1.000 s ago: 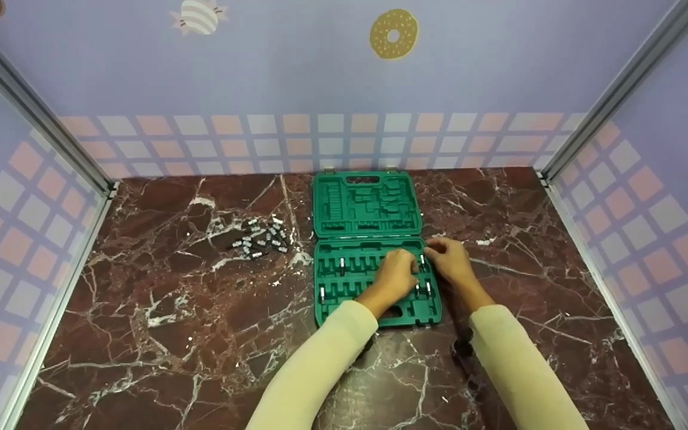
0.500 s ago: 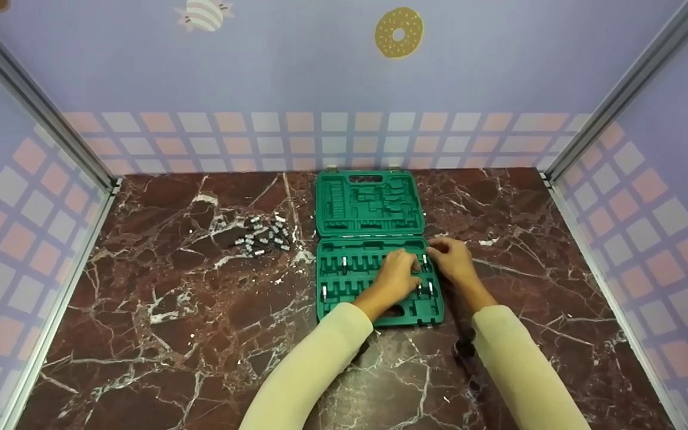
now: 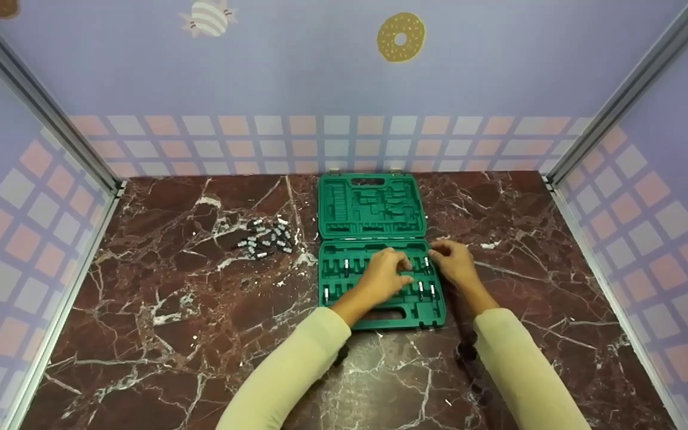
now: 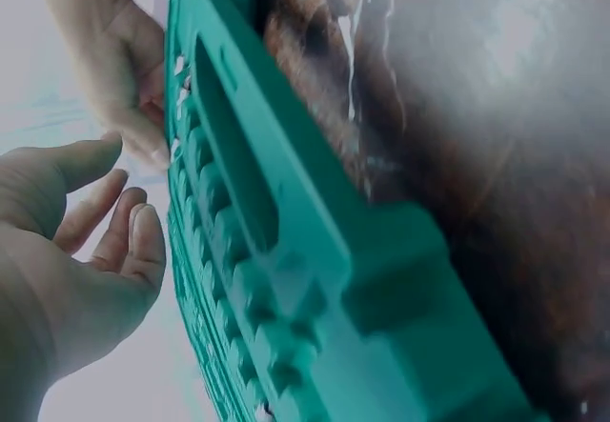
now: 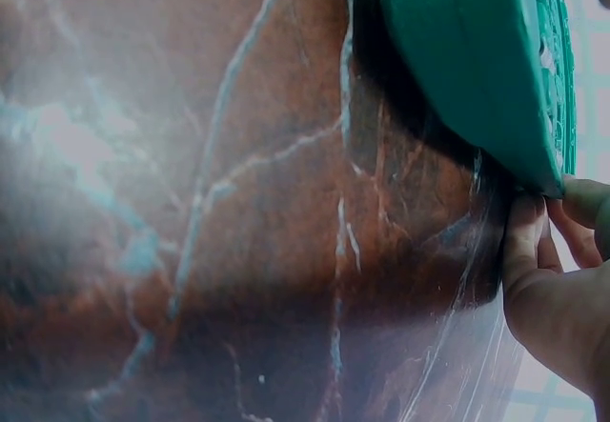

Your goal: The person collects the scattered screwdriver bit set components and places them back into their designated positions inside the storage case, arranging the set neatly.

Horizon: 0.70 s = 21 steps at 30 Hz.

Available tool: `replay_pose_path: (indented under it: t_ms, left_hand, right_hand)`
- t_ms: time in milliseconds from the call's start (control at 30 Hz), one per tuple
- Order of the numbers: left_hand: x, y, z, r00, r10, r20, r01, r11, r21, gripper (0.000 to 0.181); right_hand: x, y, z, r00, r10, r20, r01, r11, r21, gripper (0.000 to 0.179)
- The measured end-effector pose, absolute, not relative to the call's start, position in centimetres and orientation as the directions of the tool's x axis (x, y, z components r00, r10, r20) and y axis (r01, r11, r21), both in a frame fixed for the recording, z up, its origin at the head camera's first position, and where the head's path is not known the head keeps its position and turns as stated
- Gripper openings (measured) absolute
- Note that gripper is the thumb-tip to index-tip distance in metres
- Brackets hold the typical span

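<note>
A green moulded tool case (image 3: 374, 324) lies open in the head view, its lid (image 3: 374, 233) folded back. Several short silver-and-black bit sockets stand in its slots, including one bit socket (image 3: 346, 266) at upper left and another (image 3: 326, 293) at lower left. My left hand (image 3: 383, 278) hovers over the slots, thumb and fingers apart with nothing between them; the left wrist view shows this hand (image 4: 81, 241) beside the case. My right hand (image 3: 456, 263) holds the case's right edge near the hinge. In the right wrist view, the thumb and fingers (image 5: 522, 236) pinch its corner.
A loose pile of bit sockets (image 3: 261, 255) lies on the dark red marbled tabletop (image 3: 141, 334), left of the case. Patterned panels (image 3: 260, 71) enclose the back and both sides. A small whitish mark (image 3: 490, 245) shows right of the case.
My left hand has drawn back slightly left from the right-hand slots, and its thumb and fingers have spread, uncovering the bit sockets there. My right hand stays at the case edge.
</note>
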<state>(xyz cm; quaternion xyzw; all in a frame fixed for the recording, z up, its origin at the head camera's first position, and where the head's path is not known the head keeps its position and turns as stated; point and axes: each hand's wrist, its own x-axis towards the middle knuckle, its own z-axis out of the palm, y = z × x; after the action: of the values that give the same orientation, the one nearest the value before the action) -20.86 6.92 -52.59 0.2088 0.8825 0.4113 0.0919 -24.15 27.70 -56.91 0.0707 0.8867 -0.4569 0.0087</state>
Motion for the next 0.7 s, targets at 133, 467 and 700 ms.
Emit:
replay_pose_path:
  t_ms: [133,467,700]
  left_hand:
    - [-20.8,5.7,-52.0,-0.891,0.454,0.015,0.297,0.557,0.775,0.019]
    - [-20.0,2.0,-51.0,-0.903,0.421,0.079,0.305,0.502,0.809,0.020]
    - [-19.9,-1.0,-50.9,-0.918,0.365,0.153,0.322,0.466,0.824,0.020]
  right_hand:
    - [-24.2,27.7,-57.0,-0.991,0.116,-0.073,0.127,0.574,-0.809,0.028]
    - [-24.0,27.8,-57.1,-0.992,0.100,-0.078,0.122,0.573,-0.810,0.028]
    - [-24.0,27.9,-57.0,-0.992,0.102,-0.069,0.115,0.567,-0.815,0.026]
